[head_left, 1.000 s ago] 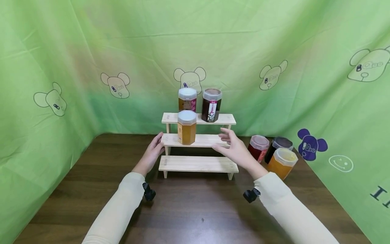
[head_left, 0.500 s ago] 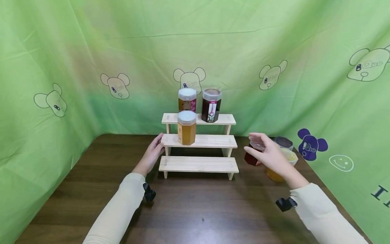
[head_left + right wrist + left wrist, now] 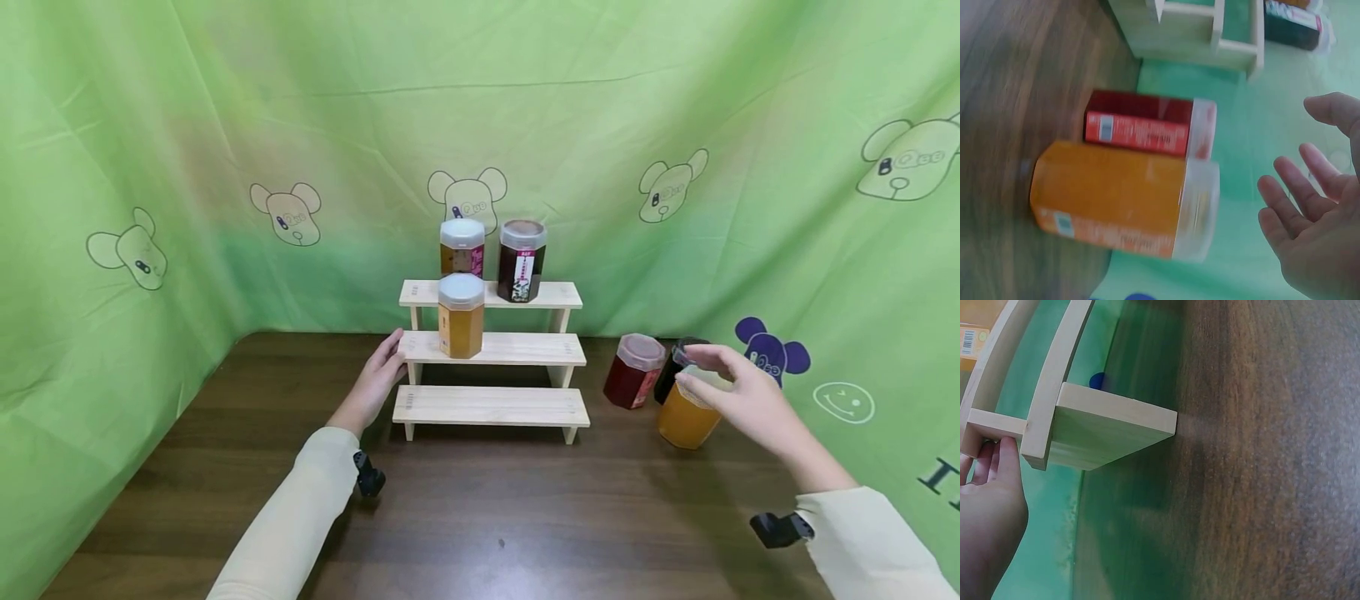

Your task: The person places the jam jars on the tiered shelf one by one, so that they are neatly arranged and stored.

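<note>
A three-step wooden display stand [image 3: 525, 404] is in the middle of the head view. My left hand [image 3: 371, 387] holds the left end of its middle step, with fingertips tucked against the wood in the left wrist view. On that step stands a jar of amber honey [image 3: 461, 331]. My right hand [image 3: 753, 404] is spread above an orange honey jar [image 3: 682, 421] with a pale lid. The right wrist view shows a gap between that palm and the lid. Beside it stand a dark red jar [image 3: 628, 383] and a blackish jar [image 3: 664, 385], partly hidden.
On the top step stand a brown jar [image 3: 462, 260], partly hidden by the amber one, and a dark jar [image 3: 521, 271] with a white label. A green printed cloth [image 3: 337, 125] rises behind and beside the brown wooden table [image 3: 465, 517].
My right hand has travelled from beside the stand's middle step, past the dark red jar, to above the orange honey jar. My left hand has stayed at the stand.
</note>
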### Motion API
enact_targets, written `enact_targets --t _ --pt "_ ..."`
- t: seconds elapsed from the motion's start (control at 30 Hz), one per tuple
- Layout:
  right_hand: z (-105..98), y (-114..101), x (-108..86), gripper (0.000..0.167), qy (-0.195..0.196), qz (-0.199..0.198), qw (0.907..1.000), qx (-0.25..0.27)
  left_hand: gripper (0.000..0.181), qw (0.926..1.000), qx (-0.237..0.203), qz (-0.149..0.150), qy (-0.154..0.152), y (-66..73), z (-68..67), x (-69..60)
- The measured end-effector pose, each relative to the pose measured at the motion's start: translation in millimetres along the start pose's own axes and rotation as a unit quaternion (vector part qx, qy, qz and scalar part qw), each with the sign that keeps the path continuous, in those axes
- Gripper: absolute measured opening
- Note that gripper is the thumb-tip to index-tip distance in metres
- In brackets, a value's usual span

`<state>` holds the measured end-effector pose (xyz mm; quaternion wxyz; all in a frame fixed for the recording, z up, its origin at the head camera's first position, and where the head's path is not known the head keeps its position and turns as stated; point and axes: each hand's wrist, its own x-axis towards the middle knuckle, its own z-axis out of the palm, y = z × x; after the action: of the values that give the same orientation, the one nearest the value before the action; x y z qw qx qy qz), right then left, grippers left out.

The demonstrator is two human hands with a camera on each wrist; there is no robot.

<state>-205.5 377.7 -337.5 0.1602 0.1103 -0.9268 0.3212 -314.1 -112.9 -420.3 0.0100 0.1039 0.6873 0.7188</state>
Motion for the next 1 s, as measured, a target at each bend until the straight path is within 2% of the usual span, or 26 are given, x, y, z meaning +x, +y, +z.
enact_targets --t 0.3,0.57,0.77,1.0 --pt "-14.4 30.5 -9.6 0.048 0.032 -0.009 0.9994 0.013 0.053 1.0000 0.002 -0.002 -0.001 -0.3 0.0 -0.2" --pt "-17.6 42.6 -11.4 0.056 -0.007 0.024 0.9996 0.013 0.053 1.0000 -0.001 0.000 -0.002 -1.2 -0.7 0.2" --pt "-10.8 57.6 -12.9 0.066 -0.024 0.059 0.9978 0.017 0.053 1.0000 0.003 -0.002 -0.002 -0.6 -0.6 -0.2" --pt "-1.4 71.3 -13.4 0.077 -0.049 0.099 0.9928 0.046 0.053 1.0000 0.000 -0.001 -0.001 -1.1 -0.6 0.2"
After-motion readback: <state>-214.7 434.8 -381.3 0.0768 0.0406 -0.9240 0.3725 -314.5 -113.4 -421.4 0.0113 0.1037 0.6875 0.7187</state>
